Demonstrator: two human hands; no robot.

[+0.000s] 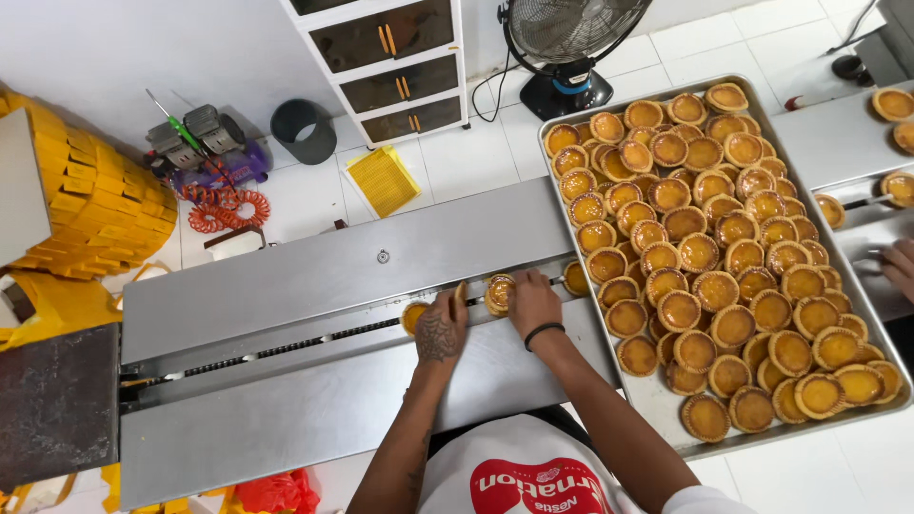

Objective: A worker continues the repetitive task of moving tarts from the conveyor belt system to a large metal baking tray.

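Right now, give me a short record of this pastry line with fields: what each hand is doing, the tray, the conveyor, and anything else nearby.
left hand: left hand pinches a round golden tart on edge
right hand: right hand grips another tart over the slot
conveyor: long grey metal table with a chain slot
tray: large metal baking tray heaped with tarts
other person: a hand at the right edge
floor: black fan, yellow boxes

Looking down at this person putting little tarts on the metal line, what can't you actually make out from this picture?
Head view only:
- Left hand: its palm side is turned away, so whether its fingers pinch the tart beside them is unclear.
- Right hand: covers part of the tart under its fingers.
- Chain slot: too narrow to see inside.
- Tray: tarts overlap, hiding lower ones.
- Another person's hand: cut off by the right edge.
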